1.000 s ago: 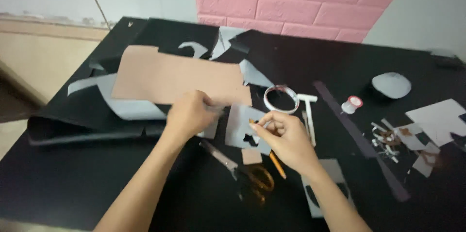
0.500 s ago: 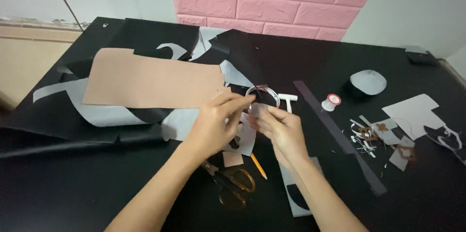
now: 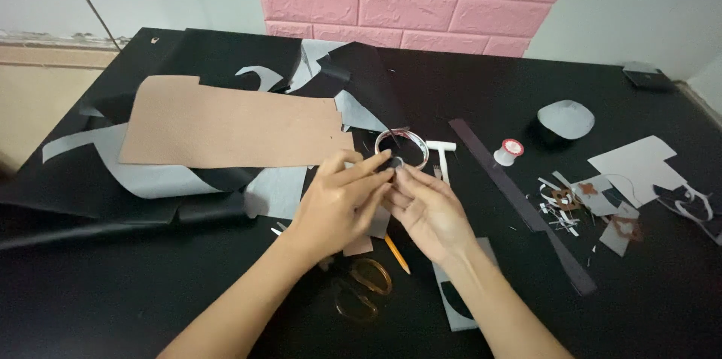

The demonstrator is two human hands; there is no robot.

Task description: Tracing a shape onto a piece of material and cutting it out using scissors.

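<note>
Now both hands have drawn together over the middle of the black surface (image 3: 113, 306), where a second ago they were apart near the brown card sheet (image 3: 226, 130). The left hand (image 3: 338, 205) and right hand (image 3: 432, 212) meet fingertip to fingertip, each grip pinched on a small dark piece (image 3: 396, 163) held just in front of the tape ring (image 3: 401, 145). That suggests fine fitting work has replaced reaching; the scissors (image 3: 361, 287) lie untouched below the wrists.
</note>
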